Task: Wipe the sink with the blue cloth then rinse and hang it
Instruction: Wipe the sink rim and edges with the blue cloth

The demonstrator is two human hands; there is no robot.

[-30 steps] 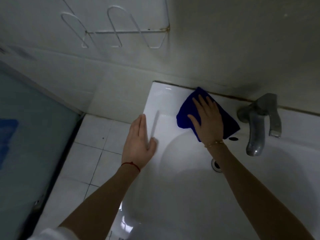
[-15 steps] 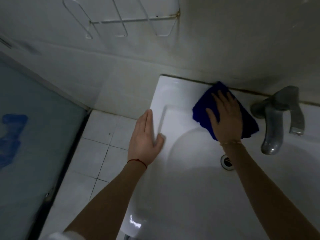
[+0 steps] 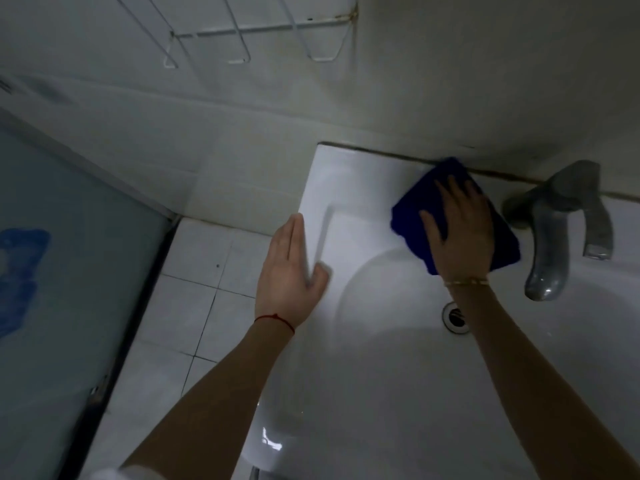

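A white sink point(image 3: 346, 188) fills the right half of the view. The blue cloth point(image 3: 408, 216) lies flat on the sink's back rim, left of the tap. My right hand point(image 3: 460, 230) presses down on the cloth with fingers spread, covering its middle. My left hand point(image 3: 289, 275) rests flat on the sink's left edge, fingers together, holding nothing. The drain point(image 3: 455, 317) shows just below my right wrist.
A grey metal tap point(image 3: 554, 230) stands on the back rim right of the cloth. A white wire rack point(image 3: 249, 32) hangs on the wall above. White floor tiles point(image 3: 194, 296) and a frosted glass panel point(image 3: 52, 289) lie to the left.
My right hand has slid the blue cloth to the right along the back rim, closer to the tap. The left hand stays on the sink's left edge.
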